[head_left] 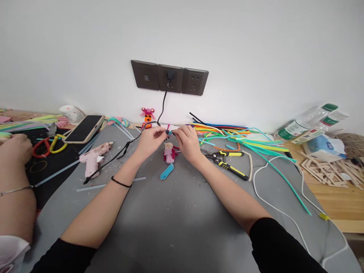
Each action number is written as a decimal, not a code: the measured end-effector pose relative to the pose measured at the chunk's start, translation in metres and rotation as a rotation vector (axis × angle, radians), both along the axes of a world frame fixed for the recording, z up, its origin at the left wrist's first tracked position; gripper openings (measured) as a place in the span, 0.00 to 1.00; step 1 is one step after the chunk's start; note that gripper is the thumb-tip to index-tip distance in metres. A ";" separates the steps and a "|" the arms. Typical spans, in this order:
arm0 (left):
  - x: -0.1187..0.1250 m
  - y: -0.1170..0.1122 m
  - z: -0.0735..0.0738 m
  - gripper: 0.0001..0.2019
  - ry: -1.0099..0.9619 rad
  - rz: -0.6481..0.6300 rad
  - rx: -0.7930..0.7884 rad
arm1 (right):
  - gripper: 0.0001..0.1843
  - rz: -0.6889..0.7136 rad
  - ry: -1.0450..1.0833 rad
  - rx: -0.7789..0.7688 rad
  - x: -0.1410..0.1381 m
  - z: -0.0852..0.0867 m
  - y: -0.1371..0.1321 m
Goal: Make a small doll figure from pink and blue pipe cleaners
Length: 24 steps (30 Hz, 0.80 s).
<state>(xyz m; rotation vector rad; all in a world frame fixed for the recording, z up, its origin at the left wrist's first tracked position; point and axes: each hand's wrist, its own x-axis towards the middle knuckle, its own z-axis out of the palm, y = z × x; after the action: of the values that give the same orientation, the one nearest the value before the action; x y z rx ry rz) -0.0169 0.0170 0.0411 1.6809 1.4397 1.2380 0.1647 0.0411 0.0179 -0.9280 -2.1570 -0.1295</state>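
My left hand (152, 141) and my right hand (187, 142) meet above the far part of the grey mat, fingertips pinched together. Between them shows a small blue pipe cleaner piece (170, 133), partly hidden by the fingers, with a bit of pink sticking up behind. Just below the hands lies a small pipe cleaner figure (169, 153) in beige, pink and red. Nearer to me is a folded blue pipe cleaner bundle (166, 171). An orange and pink pipe cleaner figure (148, 118) stands by the wall, beyond my left hand.
Left are a pink glue gun (95, 159), a phone (84, 129), scissors (57, 144) and a co-worker's arm (17, 178). Right lie yellow-black wire strippers (231, 165), many pipe cleaners (256, 144), a white cable (280, 212), bottles (309, 121) and wooden pieces (327, 170).
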 end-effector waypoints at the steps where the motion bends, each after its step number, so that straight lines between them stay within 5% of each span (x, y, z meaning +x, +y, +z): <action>1: 0.000 0.000 0.000 0.14 -0.007 -0.012 -0.002 | 0.13 -0.001 -0.004 -0.003 0.000 0.000 0.000; 7: -0.002 0.002 -0.002 0.14 -0.038 -0.021 0.018 | 0.12 0.009 0.021 -0.004 0.000 0.002 -0.002; 14: 0.003 0.004 -0.012 0.12 -0.137 0.116 0.149 | 0.08 -0.009 0.090 -0.002 -0.004 0.005 -0.007; 24: 0.015 -0.002 -0.016 0.09 -0.110 0.115 0.262 | 0.09 0.161 0.457 -0.326 -0.014 -0.007 -0.005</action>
<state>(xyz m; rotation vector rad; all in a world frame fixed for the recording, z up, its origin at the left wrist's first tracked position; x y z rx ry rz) -0.0019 0.0147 0.0252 1.6847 1.3709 1.6165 0.1509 0.0359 0.0112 -0.8560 -1.8369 0.4828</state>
